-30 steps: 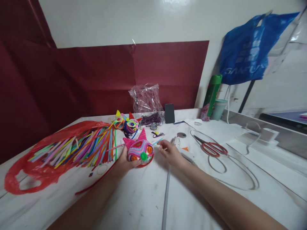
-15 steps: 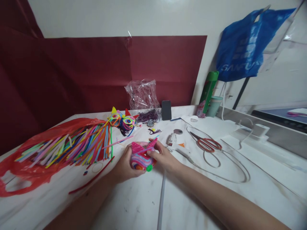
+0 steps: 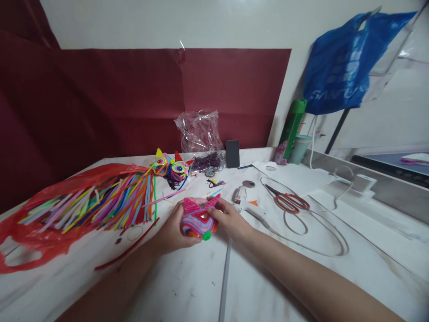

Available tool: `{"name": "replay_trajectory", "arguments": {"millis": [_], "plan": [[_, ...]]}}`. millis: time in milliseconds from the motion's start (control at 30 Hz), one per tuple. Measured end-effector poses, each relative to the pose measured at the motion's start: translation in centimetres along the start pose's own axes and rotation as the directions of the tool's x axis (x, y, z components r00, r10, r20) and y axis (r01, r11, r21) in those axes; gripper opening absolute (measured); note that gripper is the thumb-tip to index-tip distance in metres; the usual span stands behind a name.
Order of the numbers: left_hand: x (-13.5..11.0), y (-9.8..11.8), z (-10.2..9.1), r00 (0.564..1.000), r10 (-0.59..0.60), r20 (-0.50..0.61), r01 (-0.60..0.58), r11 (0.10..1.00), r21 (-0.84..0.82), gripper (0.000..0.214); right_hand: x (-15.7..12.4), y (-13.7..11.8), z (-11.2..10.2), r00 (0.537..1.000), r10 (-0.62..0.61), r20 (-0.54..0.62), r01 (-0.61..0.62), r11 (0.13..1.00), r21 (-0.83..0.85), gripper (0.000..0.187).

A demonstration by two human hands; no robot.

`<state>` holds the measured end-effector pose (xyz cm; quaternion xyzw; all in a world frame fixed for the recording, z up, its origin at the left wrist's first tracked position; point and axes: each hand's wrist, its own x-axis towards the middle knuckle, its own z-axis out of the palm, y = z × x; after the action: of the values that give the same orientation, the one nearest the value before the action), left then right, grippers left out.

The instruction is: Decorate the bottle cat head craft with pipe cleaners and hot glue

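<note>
Between my two hands is a pipe-cleaner cat head (image 3: 197,226) with pink ears, wavy pink, purple and blue stripes, and a green nose at its lower edge. My left hand (image 3: 170,231) wraps its left side. On the right, my right hand (image 3: 229,219) grips the upper part, thumb and fingers around the right ear. A red gem-like spot shows on the forehead beside my right thumb. Further back lie two finished-looking colourful heads, one with yellow ears (image 3: 160,163) and one with red ears (image 3: 179,169).
Loose pipe cleaners (image 3: 100,201) spread over a red plastic bag (image 3: 43,248) at left. A glue gun (image 3: 250,208), red-handled scissors (image 3: 290,201) and a looping cord lie right. Behind stand a dark phone (image 3: 232,154), a clear bag (image 3: 199,132) and a green cup (image 3: 299,150).
My right thumb has shifted up toward the ear, uncovering the red spot on the forehead. Both hands still hold the cat head in nearly the same place.
</note>
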<state>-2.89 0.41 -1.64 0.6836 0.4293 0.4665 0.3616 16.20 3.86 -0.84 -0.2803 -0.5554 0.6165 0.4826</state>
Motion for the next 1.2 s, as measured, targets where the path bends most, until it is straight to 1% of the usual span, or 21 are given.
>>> {"name": "replay_trajectory", "arguments": {"millis": [33,100,167,200,267,300,333,367,433,467,500,567,600,633,700,767,800,933,1000,1200], "plan": [[0.0,0.1,0.0,0.999,-0.029,0.026,0.029,0.999,-0.024,0.085,0.1,0.1,0.0,1.0,-0.001,-0.024,0.001,1.0,-0.003,0.034],[0.1,0.3,-0.1,0.994,-0.096,0.059,0.101,0.99,-0.097,0.087,0.3,0.2,-0.2,0.992,0.013,-0.124,-0.013,1.0,-0.006,0.031],[0.3,0.4,-0.4,0.986,-0.156,0.063,0.165,0.968,-0.189,0.089,0.5,0.1,-0.6,0.97,0.013,-0.244,-0.021,0.999,-0.032,0.028],[0.4,0.4,-0.6,0.983,-0.175,0.061,0.184,0.955,-0.231,0.09,0.6,0.0,-0.8,0.959,0.001,-0.285,-0.017,0.998,-0.054,0.026],[0.5,0.3,-0.9,0.979,-0.192,0.063,0.202,0.935,-0.293,0.092,0.8,-0.2,-1.2,0.952,-0.024,-0.306,-0.003,0.996,-0.086,0.025],[0.5,0.2,-1.0,0.978,-0.193,0.074,0.207,0.928,-0.31,0.092,0.8,-0.3,-1.3,0.957,-0.037,-0.287,0.008,0.995,-0.103,0.027],[0.4,0.2,-1.1,0.978,-0.189,0.087,0.207,0.924,-0.321,0.092,0.7,-0.4,-1.3,0.967,-0.052,-0.249,0.021,0.992,-0.128,0.034],[0.4,0.2,-1.2,0.978,-0.184,0.099,0.206,0.922,-0.326,0.092,0.6,-0.3,-1.2,0.98,-0.064,-0.191,0.035,0.988,-0.152,0.044],[0.3,0.3,-1.2,0.978,-0.163,0.127,0.196,0.926,-0.322,0.095,0.2,-0.2,-0.8,0.998,-0.059,-0.031,0.052,0.983,-0.175,0.068],[0.2,0.4,-1.3,0.977,-0.151,0.15,0.193,0.928,-0.32,0.097,0.0,-0.1,-0.6,0.998,-0.041,0.047,0.049,0.985,-0.167,0.075],[0.2,0.5,-1.3,0.974,-0.141,0.178,0.193,0.927,-0.323,0.098,-0.1,0.0,-0.4,0.994,-0.018,0.107,0.035,0.988,-0.151,0.079],[0.2,0.7,-1.4,0.967,-0.121,0.225,0.195,0.918,-0.346,0.093,-0.4,0.3,-0.1,0.986,0.016,0.165,0.006,0.991,-0.132,0.08],[0.3,0.7,-1.4,0.968,-0.118,0.224,0.196,0.91,-0.366,0.086,-0.5,0.4,-0.1,0.985,0.023,0.17,0.0,0.991,-0.132,0.08],[0.3,0.7,-1.4,0.973,-0.127,0.195,0.195,0.902,-0.386,0.078,-0.5,0.6,0.0,0.986,0.022,0.165,0.001,0.99,-0.139,0.08],[0.3,0.5,-1.3,0.98,-0.175,0.099,0.2,0.891,-0.408,0.067,-0.7,0.9,0.0,0.99,0.0,0.141,0.022,0.987,-0.161,0.082],[0.3,0.3,-1.0,0.973,-0.231,0.021,0.219,0.885,-0.411,0.064,-0.8,1.2,0.0,0.993,-0.032,0.116,0.054,0.98,-0.192,0.084],[0.2,0.2,-0.9,0.969,-0.248,0.001,0.226,0.885,-0.408,0.063,-0.9,1.3,0.1,0.993,-0.047,0.105,0.068,0.975,-0.209,0.084],[0.2,0.5,-0.7,0.962,-0.272,-0.033,0.237,0.885,-0.401,0.059,-1.1,1.6,0.2,0.993,-0.072,0.093,0.093,0.965,-0.244,0.083],[0.2,0.9,-0.6,0.96,-0.277,-0.032,0.24,0.88,-0.41,0.059,-1.2,1.5,0.3,0.993,-0.069,0.094,0.09,0.966,-0.244,0.083],[0.3,1.1,-0.6,0.97,-0.238,-0.043,0.204,0.901,-0.384,0.055,-1.1,1.1,0.3,0.994,0.008,0.109,0.013,0.982,-0.188,0.088]]}}
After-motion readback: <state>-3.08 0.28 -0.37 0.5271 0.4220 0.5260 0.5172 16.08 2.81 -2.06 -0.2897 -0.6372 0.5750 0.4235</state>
